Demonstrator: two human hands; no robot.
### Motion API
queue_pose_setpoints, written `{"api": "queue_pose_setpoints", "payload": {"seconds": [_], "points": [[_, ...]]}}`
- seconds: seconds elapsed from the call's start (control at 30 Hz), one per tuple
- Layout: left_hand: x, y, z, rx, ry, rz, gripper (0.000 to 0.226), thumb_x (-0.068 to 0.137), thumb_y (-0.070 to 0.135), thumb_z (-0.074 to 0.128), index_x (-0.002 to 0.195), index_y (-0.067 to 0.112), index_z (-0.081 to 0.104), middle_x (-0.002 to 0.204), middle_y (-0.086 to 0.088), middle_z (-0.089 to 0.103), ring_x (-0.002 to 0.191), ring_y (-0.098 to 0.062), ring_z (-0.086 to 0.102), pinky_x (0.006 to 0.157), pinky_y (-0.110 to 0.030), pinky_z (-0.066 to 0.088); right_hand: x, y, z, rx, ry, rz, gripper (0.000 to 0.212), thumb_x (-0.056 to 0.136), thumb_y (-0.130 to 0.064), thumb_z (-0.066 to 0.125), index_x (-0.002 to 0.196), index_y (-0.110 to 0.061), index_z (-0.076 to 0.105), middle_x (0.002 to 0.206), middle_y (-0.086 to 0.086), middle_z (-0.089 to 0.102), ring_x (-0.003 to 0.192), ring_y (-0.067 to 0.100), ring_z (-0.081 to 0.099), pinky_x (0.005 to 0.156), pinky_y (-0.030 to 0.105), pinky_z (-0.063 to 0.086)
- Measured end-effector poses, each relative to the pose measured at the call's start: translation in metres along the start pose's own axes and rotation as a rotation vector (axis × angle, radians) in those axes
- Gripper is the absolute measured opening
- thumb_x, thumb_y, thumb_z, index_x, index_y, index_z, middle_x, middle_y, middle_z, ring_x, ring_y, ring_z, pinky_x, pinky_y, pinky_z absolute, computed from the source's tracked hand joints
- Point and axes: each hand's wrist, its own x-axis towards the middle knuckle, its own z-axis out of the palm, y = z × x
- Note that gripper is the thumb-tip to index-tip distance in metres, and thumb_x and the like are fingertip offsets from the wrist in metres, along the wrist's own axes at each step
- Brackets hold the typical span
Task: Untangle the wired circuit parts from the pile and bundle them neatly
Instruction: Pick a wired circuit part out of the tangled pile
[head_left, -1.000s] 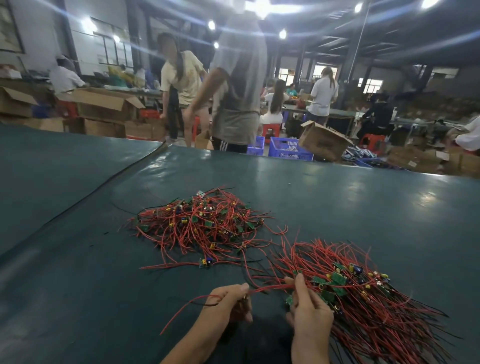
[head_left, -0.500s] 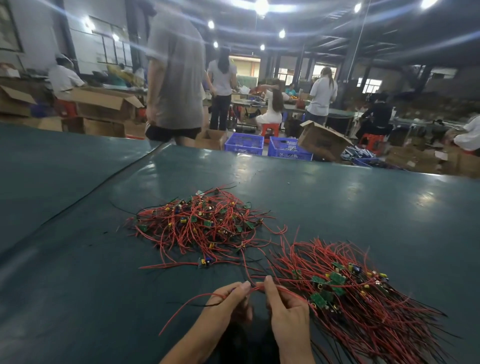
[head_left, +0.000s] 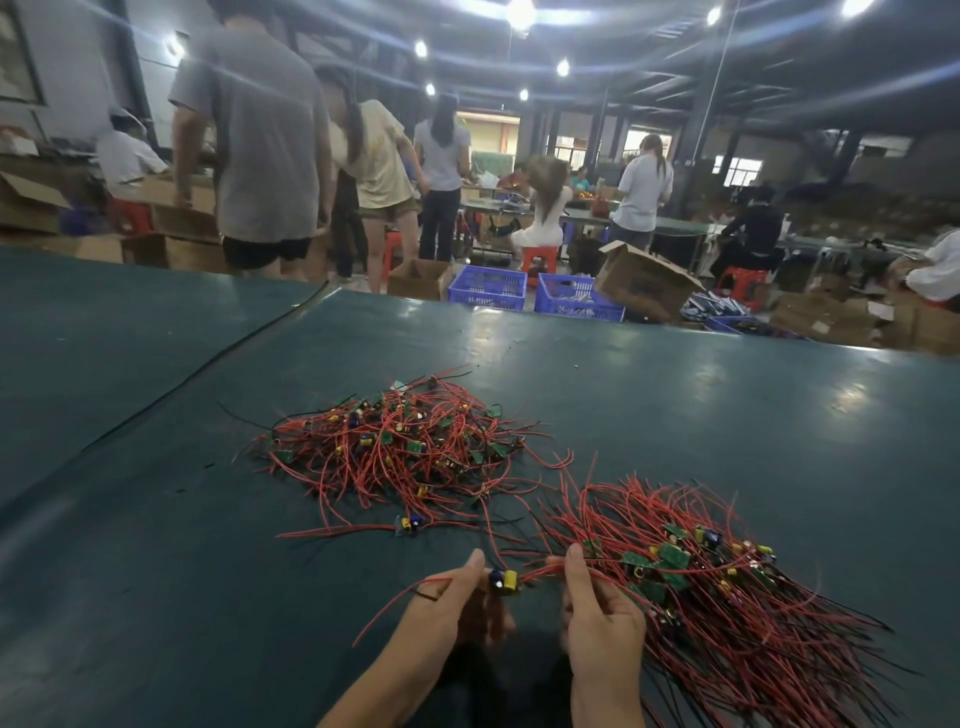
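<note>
Counter (head_left: 675, 405): broad dark teal surface with a dull sheen that fills the lower half of the view. Pale glare from the lights sits on its far right.
Seam (head_left: 208, 364): thin black line crossing the counter's left side on a diagonal, from the near left toward the far edge.
Tangled pile (head_left: 405, 447): heap of red wires, small green boards and yellow and blue components, lying mid-counter, left of centre.
Sorted bundle (head_left: 727, 613): red and black wires fanned roughly parallel at the near right, with the green boards clustered at one end.
Loose part (head_left: 410, 522): single small board with a red wire, lying alone between the pile and the hands.
Left grip (head_left: 447, 597): thumb and fingers pinch a wired circuit part (head_left: 504, 581), whose blue and yellow components show. It is held near centre, and a red wire trails off to the left.
Right grip (head_left: 602, 618): fingers curled, pinching the red lead (head_left: 540, 570) that runs from that part. The hand lies against the sorted bundle.
Room: large dim workshop hall with dark roof beams and round ceiling lights (head_left: 519, 10).
Floor beyond the counter: two blue crates (head_left: 488, 288), an open cardboard box (head_left: 644, 280) and red stools (head_left: 537, 260).
People: several stand with their backs turned, the nearest being a person in a grey shirt (head_left: 260, 145). Others sit at far tables.
</note>
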Motion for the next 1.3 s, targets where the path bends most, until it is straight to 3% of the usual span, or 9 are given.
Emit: {"api": "queue_pose_setpoints", "payload": {"seconds": [0.27,0.53,0.63,0.73,0.83,0.93,1.0,1.07,1.3], "points": [[-0.001,-0.001,-0.002,0.128,-0.112,0.098,0.035,0.078,0.04,0.06,0.082,0.008,0.074,0.066,-0.007,0.065,0.058,-0.013,0.057,0.058,-0.021,0.046,-0.016,-0.008,0.007,-0.066,-0.049,-0.218,0.029,0.089,-0.033,0.066,0.063,-0.038,0.077,0.048,-0.012,0.059,0.046,-0.004,0.05,0.06,0.025,0.039],[0.001,0.003,-0.003,-0.043,0.011,0.044,0.04,0.077,0.041,0.058,0.083,0.003,0.071,0.065,-0.009,0.064,0.055,-0.014,0.058,0.053,-0.023,0.046,-0.019,-0.012,0.004,0.043,-0.178,-0.22,0.007,0.074,-0.03,0.075,0.074,-0.026,0.081,0.057,-0.004,0.066,0.048,-0.001,0.054,0.049,0.012,0.042],[0.001,0.008,-0.004,-0.223,0.034,-0.036,0.041,0.078,0.049,0.054,0.07,0.008,0.059,0.061,-0.007,0.058,0.051,-0.016,0.054,0.059,-0.029,0.044,-0.019,-0.01,0.004,-0.002,-0.34,-0.215,0.013,0.067,-0.016,0.082,0.078,-0.023,0.081,0.062,-0.001,0.067,0.053,0.005,0.056,0.053,0.013,0.045],[0.0,0.01,-0.006,-0.313,-0.019,-0.091,0.044,0.077,0.053,0.055,0.063,0.012,0.055,0.062,-0.007,0.053,0.055,-0.019,0.052,0.064,-0.033,0.039,-0.022,-0.009,0.008,-0.08,-0.454,-0.239,0.022,0.08,-0.004,0.076,0.079,-0.025,0.082,0.068,0.001,0.072,0.062,0.009,0.065,0.06,0.016,0.05],[-0.003,0.008,-0.007,-0.269,-0.142,-0.132,0.044,0.081,0.052,0.052,0.061,0.012,0.05,0.062,-0.005,0.048,0.058,-0.019,0.048,0.065,-0.034,0.037,-0.026,-0.012,0.011,-0.005,-0.505,-0.152,0.018,0.085,-0.02,0.065,0.08,-0.015,0.081,0.072,0.014,0.073,0.069,0.023,0.07,0.064,0.024,0.056],[-0.006,0.005,-0.008,-0.208,-0.261,-0.169,0.04,0.093,0.042,0.053,0.069,0.012,0.064,0.057,-0.002,0.047,0.053,-0.014,0.047,0.059,-0.026,0.04,-0.032,-0.018,0.012,0.059,-0.561,-0.043,0.035,0.086,-0.032,0.055,0.081,-0.007,0.079,0.058,0.016,0.064,0.05,0.021,0.06,0.051,0.025,0.051],[-0.007,0.005,-0.008,-0.156,-0.331,-0.141,0.042,0.082,0.049,0.064,0.08,0.007,0.067,0.057,-0.002,0.052,0.052,-0.013,0.05,0.055,-0.024,0.042,-0.034,-0.019,0.012,0.062,-0.575,0.01,0.041,0.086,-0.036,0.054,0.08,-0.004,0.078,0.053,0.017,0.058,0.046,0.022,0.056,0.047,0.028,0.049],[-0.008,0.006,-0.007,-0.062,-0.388,-0.118,0.049,0.067,0.057,0.076,0.069,0.008,0.068,0.056,-0.003,0.058,0.05,-0.011,0.054,0.052,-0.021,0.042,-0.033,-0.018,0.012,0.02,-0.568,0.035,0.046,0.084,-0.043,0.054,0.079,-0.003,0.079,0.054,0.019,0.057,0.05,0.027,0.056,0.05,0.03,0.049],[-0.007,0.006,-0.004,-0.028,-0.314,-0.158,0.046,0.078,0.048,0.059,0.055,0.008,0.065,0.056,-0.008,0.06,0.047,-0.015,0.055,0.052,-0.023,0.045,-0.034,-0.017,0.012,0.021,-0.588,0.035,0.048,0.083,-0.045,0.057,0.081,-0.001,0.077,0.044,0.01,0.048,0.036,0.018,0.045,0.038,0.024,0.04]]}}
